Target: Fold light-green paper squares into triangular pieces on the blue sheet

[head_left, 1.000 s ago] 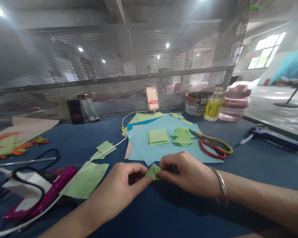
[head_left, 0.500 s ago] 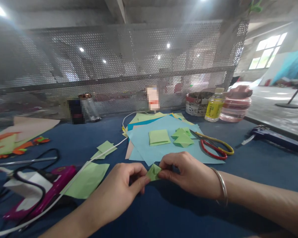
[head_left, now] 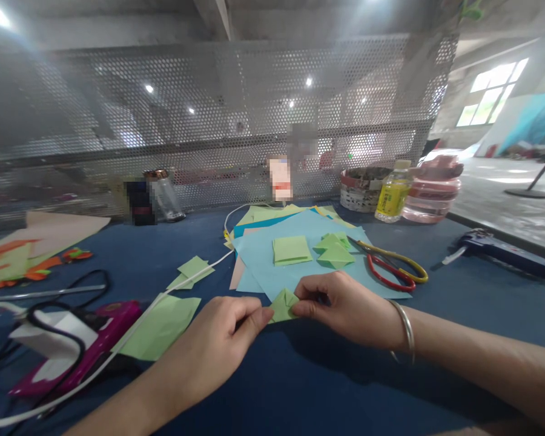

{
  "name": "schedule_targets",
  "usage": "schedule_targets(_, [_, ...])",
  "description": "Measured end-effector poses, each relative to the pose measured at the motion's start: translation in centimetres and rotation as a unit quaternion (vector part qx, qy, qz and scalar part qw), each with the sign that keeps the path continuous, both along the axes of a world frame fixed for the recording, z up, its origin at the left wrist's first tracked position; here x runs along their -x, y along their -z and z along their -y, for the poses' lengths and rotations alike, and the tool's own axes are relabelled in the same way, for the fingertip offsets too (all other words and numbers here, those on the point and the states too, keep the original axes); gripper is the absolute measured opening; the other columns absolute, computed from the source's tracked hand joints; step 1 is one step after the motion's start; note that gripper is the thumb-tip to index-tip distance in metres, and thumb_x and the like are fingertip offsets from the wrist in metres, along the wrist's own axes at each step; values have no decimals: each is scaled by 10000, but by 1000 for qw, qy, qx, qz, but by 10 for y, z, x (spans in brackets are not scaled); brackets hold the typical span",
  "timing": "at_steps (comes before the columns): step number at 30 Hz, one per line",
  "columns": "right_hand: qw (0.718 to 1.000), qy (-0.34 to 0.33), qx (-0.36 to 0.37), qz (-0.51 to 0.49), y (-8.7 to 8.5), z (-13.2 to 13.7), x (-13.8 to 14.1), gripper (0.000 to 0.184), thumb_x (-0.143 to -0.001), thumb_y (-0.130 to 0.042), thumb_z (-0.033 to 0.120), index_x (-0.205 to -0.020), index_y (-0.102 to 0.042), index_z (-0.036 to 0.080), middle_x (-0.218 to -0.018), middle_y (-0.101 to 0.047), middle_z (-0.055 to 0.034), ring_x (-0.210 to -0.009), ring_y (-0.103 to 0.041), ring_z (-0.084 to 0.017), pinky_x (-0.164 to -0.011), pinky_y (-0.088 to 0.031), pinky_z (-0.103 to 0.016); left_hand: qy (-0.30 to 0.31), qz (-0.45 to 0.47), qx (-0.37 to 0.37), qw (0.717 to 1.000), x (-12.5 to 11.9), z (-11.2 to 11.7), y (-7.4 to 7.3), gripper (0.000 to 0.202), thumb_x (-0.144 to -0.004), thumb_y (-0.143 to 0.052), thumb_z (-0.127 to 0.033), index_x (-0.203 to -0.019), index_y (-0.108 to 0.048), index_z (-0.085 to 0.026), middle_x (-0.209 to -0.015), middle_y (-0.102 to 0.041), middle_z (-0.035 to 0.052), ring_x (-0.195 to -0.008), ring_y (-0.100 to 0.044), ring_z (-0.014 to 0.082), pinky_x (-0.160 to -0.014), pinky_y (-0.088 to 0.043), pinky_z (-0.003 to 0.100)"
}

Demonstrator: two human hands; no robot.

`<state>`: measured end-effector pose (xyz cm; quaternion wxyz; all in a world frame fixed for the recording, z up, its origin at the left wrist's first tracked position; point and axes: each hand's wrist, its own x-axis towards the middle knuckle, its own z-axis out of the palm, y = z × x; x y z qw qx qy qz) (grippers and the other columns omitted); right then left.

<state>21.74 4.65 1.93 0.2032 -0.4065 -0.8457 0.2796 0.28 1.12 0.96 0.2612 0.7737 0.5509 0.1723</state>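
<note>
A small folded green paper piece [head_left: 283, 305] is pinched between both hands just above the blue table top [head_left: 300, 387]. My left hand [head_left: 218, 342] grips its left corner with thumb and forefinger. My right hand [head_left: 345, 309], with a silver bangle at the wrist, pinches its right side. Beyond them a light blue sheet [head_left: 309, 257] carries a folded green square [head_left: 291, 249] and folded green triangles [head_left: 333, 249].
Red and yellow scissors [head_left: 393, 269] lie right of the blue sheet. A blue glue gun [head_left: 504, 251] is far right, a pink glue gun [head_left: 91, 348] with white cord at left. Green paper scraps [head_left: 163, 327], a yellow bottle [head_left: 393, 192], and a perforated metal screen [head_left: 209, 121] stand behind.
Both hands have lifted the green piece slightly up and away, and the left fingers have shifted along its edge.
</note>
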Motion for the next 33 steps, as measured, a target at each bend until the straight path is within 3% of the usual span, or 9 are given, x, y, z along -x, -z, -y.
schedule_targets(3, [1000, 7, 2, -3, 0, -3, -1, 230, -863, -594, 282, -676, -558, 154, -556, -395, 75, -535, -329, -73, -533, -282, -202, -12, 28, 6, 1000, 3, -2, 2, 476, -964, -319, -523, -618, -346, -198, -575, -306, -52, -544, -308, 129, -519, -235, 265])
schedule_targets(6, [1000, 10, 6, -6, 0, -4, -2, 234, -862, -593, 282, -672, -547, 153, -556, -397, 76, -537, -332, -73, -532, -285, -200, -28, 85, 11, 996, 3, -4, 3, 459, -972, -316, -513, -672, -455, -195, -618, -418, -34, -601, -411, 145, -556, -292, 255])
schedule_targets(9, [1000, 2, 18, -13, 1, 1, 0, 229, -864, -591, 293, -686, -562, 153, -559, -418, 72, -537, -354, -73, -529, -291, -199, 7, 130, 21, 991, 0, -4, 3, 376, -950, -407, -498, -781, -545, -192, -704, -492, -23, -680, -453, 156, -600, -333, 243])
schedule_targets(14, [999, -23, 31, -28, 0, 12, 4, 227, -879, -576, 321, -731, -616, 153, -597, -484, 53, -560, -389, -79, -546, -320, -200, 64, 128, 52, 988, -5, -1, 3, 338, -924, -489, -425, -690, -498, -182, -649, -389, -47, -636, -363, 128, -567, -298, 227])
schedule_targets(22, [994, -58, 83, -34, 2, 13, 4, 209, -876, -581, 324, -811, -656, 140, -628, -513, 46, -572, -407, -73, -526, -343, -175, 56, 99, 50, 992, -7, 4, 1, 302, -921, -468, -356, -673, -435, -188, -649, -341, -52, -622, -317, 123, -550, -265, 235])
schedule_targets(25, [995, -74, 65, -12, 1, 13, 3, 184, -872, -574, 280, -796, -653, 133, -605, -497, 51, -549, -383, -67, -502, -328, -168, 57, 86, 37, 994, -8, 5, 1, 308, -910, -482, -353, -656, -428, -186, -641, -352, -54, -620, -334, 123, -550, -264, 238])
schedule_targets(29, [997, -74, 20, 15, 1, 14, 2, 153, -839, -608, 225, -724, -644, 131, -587, -506, 51, -542, -375, -65, -502, -312, -171, 29, 90, 75, 993, -8, 4, 2, 358, -874, -538, -418, -618, -469, -178, -581, -377, -57, -572, -336, 116, -510, -243, 239])
schedule_targets(33, [998, -44, 38, 20, 3, 13, 2, 125, -804, -645, 227, -715, -665, 142, -555, -492, 60, -523, -369, -65, -494, -302, -176, -17, 78, 97, 992, -6, 3, 4, 450, -809, -606, -510, -557, -437, -178, -510, -299, -70, -506, -260, 102, -457, -178, 243])
